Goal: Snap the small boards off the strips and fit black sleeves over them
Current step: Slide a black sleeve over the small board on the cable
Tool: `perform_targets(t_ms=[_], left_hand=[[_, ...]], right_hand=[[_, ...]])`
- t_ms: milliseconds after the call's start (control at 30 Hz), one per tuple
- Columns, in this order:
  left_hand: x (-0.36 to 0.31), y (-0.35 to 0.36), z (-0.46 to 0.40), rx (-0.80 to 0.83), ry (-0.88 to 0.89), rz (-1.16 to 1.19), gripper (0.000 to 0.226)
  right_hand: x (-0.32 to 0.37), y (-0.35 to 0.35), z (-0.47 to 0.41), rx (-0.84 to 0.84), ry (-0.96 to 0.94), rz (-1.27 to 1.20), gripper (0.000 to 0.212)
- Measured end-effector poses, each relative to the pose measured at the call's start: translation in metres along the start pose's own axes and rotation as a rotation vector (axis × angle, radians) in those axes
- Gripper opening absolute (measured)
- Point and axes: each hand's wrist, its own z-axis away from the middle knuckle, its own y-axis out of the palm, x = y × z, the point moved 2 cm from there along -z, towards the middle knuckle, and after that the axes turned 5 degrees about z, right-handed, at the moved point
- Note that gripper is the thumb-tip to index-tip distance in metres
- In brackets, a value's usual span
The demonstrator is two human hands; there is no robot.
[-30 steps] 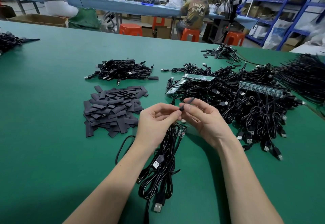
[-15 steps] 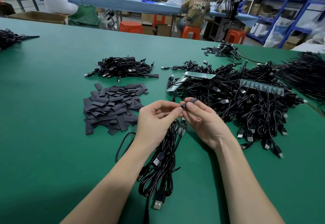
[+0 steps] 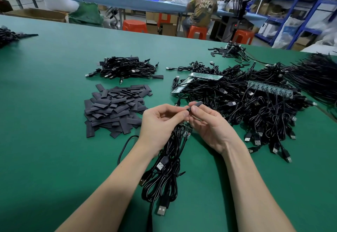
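Note:
My right hand [image 3: 206, 124] pinches a black sleeve [image 3: 196, 104] that sticks out up and to the right of its fingertips. My left hand [image 3: 160, 120] pinches the cable end right at the sleeve's mouth, and the small board itself is hidden there. Below both hands lies a bundle of black USB cables [image 3: 164, 169] with small boards [image 3: 186, 131] at their upper ends. A pile of flat black sleeves [image 3: 114, 107] lies to the left. Green board strips [image 3: 206, 77] rest on the big cable heap [image 3: 255, 107] to the right.
A smaller cable bundle [image 3: 124, 70] lies behind the sleeve pile. More cables and sleeves [image 3: 231, 50] sit at the far right, another black heap [image 3: 7, 35] at the far left edge. Two people sit at a blue bench beyond the green table [image 3: 45, 159].
The sleeve in my right hand has turned from pointing steeply up to lying flatter, and both hands have drawn slightly closer together around it.

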Motion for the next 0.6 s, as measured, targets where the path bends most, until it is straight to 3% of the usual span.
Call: perform_targets(t_ms=[367,600], left_hand=[[-0.0013,-0.0002,-0.0012,-0.026,-0.032,0.011,0.015],[-0.0014,-0.0004,-0.0013,-0.023,-0.010,-0.040,0.021]], right_hand=[[-0.0018,0.0011,-0.0045,-0.028,0.002,-0.030,0.019],[-0.0001,-0.0019,-0.0052,-0.077,-0.017,-0.083,0.012]])
